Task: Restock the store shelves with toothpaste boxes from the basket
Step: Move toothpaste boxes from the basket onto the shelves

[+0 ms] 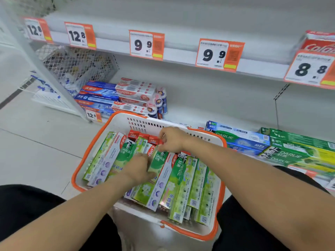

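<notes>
The step in hand looks like picking — both hands are down in the white basket with the orange rim (85,156), low in the middle of the frame, sorting through toothpaste boxes before anything goes to a shelf. The left hand (138,168) lies on a green Darlie box (159,163) near the basket's centre; its fingers curl down around the box's edge, though motion blur keeps me from saying whether they have closed on it. The right hand (172,139), just above it in the frame, has its fingers (161,148) pressed together at the tips, seemingly pinching the top end of a box near the red Colgate box ends (143,138) at the far side of the basket.

The next move, as I judge it, calls for drawing one box free of its tightly packed neighbours, then carrying it to a matching spot — the green Darlie stacks (293,151) on the bottom shelf at right, or the mostly bare upper shelf (181,33) behind the orange price tags (218,55).

The boxes are long, slim cartons, mostly green and white, some with purple dots, leaning on edge in overlapping rows and filling most of the basket.
</notes>
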`<action>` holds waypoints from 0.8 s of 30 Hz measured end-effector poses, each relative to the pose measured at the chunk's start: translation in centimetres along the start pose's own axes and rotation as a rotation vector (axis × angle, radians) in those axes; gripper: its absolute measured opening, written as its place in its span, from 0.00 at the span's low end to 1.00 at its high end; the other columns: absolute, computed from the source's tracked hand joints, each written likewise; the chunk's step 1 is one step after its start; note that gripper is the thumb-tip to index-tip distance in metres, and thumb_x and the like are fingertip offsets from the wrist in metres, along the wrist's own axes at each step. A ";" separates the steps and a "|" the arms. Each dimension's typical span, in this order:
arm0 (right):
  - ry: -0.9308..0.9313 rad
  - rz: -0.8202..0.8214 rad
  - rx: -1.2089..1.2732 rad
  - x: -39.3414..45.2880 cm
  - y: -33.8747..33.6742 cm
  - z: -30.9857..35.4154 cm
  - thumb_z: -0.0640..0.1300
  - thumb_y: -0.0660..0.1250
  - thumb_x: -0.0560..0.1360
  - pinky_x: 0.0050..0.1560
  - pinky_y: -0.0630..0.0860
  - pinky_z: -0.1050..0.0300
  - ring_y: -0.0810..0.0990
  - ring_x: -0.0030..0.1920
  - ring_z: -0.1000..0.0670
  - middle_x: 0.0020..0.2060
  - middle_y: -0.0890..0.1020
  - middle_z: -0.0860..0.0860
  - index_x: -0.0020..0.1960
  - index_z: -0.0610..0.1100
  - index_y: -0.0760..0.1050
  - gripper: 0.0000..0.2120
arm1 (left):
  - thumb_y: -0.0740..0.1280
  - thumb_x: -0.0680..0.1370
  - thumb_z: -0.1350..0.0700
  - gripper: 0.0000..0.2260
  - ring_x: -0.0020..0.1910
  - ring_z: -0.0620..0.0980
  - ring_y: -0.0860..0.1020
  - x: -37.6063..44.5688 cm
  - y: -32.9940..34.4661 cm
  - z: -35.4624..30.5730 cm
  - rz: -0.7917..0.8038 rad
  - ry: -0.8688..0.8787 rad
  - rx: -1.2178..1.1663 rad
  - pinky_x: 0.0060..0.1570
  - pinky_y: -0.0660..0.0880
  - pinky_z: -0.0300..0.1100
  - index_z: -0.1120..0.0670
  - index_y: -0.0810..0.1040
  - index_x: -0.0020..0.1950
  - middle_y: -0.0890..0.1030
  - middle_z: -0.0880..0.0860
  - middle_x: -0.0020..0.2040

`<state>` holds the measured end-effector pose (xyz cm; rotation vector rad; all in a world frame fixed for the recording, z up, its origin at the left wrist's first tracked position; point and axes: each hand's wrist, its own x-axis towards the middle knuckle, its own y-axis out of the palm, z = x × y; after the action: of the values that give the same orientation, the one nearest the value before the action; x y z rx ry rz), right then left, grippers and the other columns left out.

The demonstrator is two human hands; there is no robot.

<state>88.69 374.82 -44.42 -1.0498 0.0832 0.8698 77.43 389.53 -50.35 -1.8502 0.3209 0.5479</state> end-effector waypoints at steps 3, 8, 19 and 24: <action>0.020 0.081 -0.072 2.3 2.3 -0.1 0.50 0.76 0.72 0.59 0.76 0.53 0.77 0.59 0.45 0.62 0.77 0.45 0.67 0.43 0.71 0.28 | 0.73 0.75 0.44 0.24 0.48 0.51 0.72 -0.3 0.7 0.3 0.050 0.033 0.029 0.54 0.75 0.47 0.54 0.72 0.66 0.70 0.52 0.51; 0.007 0.251 -0.138 3.6 4.1 -1.2 0.54 0.77 0.71 0.70 0.68 0.52 0.69 0.72 0.44 0.74 0.68 0.46 0.78 0.44 0.60 0.43 | 0.74 0.74 0.44 0.30 0.52 0.54 0.77 -1.0 0.7 1.5 0.080 0.049 -0.072 0.53 0.76 0.47 0.55 0.71 0.71 0.76 0.55 0.54; -0.022 0.307 0.019 3.5 1.7 -3.8 0.48 0.82 0.66 0.57 0.73 0.56 0.76 0.59 0.49 0.65 0.76 0.50 0.68 0.47 0.72 0.34 | 0.80 0.69 0.49 0.17 0.36 0.45 0.77 -0.4 0.1 0.6 0.106 -0.043 -0.405 0.34 0.72 0.38 0.52 0.75 0.48 0.78 0.46 0.39; 0.073 0.289 0.063 2.5 -1.1 -5.6 0.49 0.82 0.66 0.64 0.74 0.51 0.74 0.65 0.47 0.68 0.73 0.52 0.72 0.51 0.67 0.40 | 0.78 0.73 0.53 0.13 0.33 0.44 0.78 -0.6 -2.5 0.6 0.035 -0.096 -0.675 0.35 0.74 0.38 0.53 0.74 0.47 0.81 0.49 0.38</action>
<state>92.96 371.60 -47.68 -1.0252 0.3280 1.0820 77.95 390.94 -48.18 -2.4557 0.1037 0.8373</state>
